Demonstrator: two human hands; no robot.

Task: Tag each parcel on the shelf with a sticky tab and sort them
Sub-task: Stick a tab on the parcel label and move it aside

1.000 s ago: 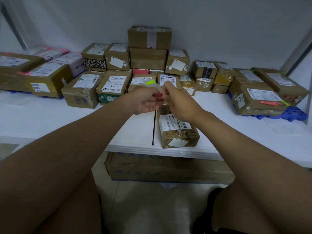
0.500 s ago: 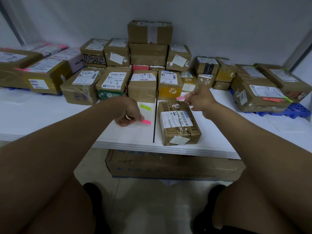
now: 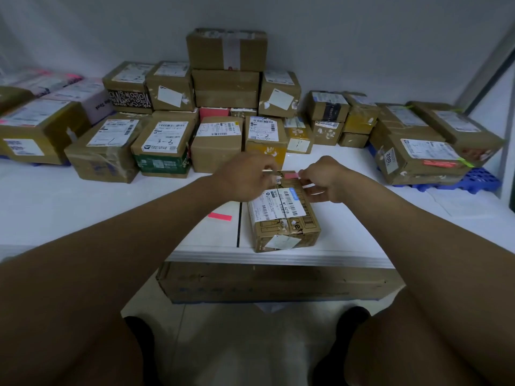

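Note:
A small brown parcel (image 3: 284, 218) with a white barcode label lies near the white shelf's (image 3: 362, 232) front edge. Over its far end a pink sticky tab (image 3: 290, 175) stretches between my hands. My right hand (image 3: 324, 181) pinches the tab's pink end from the right. From the left, my left hand (image 3: 245, 178) has its fingertips curled at the tab's pale end, above the parcel's far left corner. A pink pad of tabs (image 3: 220, 216) lies on the shelf left of the parcel.
Many taped brown parcels (image 3: 164, 146) are stacked along the back wall, some with handwritten numbers. Tagged boxes sit on a blue pallet (image 3: 473, 181) at the right, others at the far left. A long flat carton (image 3: 267, 282) lies under the shelf.
My left hand left the tab pad on the shelf and moved right to the parcel. My right hand brought the pink tab down over the parcel's far end.

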